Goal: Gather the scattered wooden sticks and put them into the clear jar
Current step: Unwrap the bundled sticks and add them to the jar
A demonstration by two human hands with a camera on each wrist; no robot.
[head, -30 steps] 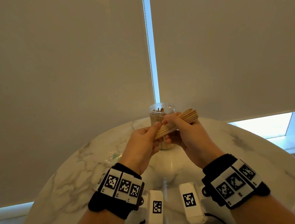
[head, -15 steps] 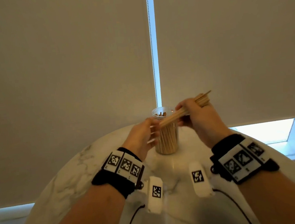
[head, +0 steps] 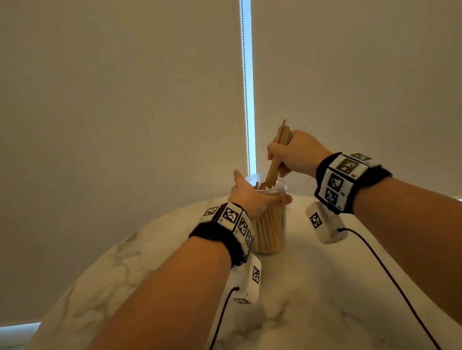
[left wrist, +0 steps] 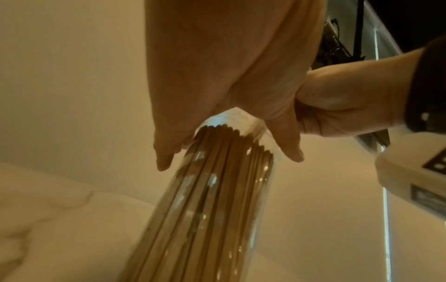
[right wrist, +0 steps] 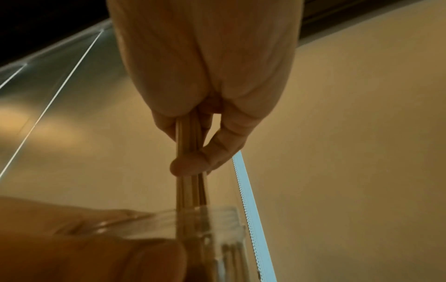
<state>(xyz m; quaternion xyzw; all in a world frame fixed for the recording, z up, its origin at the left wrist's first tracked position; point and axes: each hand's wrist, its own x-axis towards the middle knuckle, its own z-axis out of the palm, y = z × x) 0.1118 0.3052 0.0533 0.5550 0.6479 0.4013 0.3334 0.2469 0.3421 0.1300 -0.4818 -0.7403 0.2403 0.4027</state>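
Marble table (head: 99, 270) bears jar (head: 272, 226), blinds (head: 108, 101) behind.

Pale tan wooden sticks (head: 270, 232) in a clear jar (head: 280, 190); white marble table (head: 116, 272) with grey veining; beige blinds (head: 108, 101); black wristbands (head: 215, 232) bearing black-and-white square markers.

Clear jar (head: 272, 226) upright, packed with wooden sticks; tilted stick bundle (head: 277, 158) entering its mouth.
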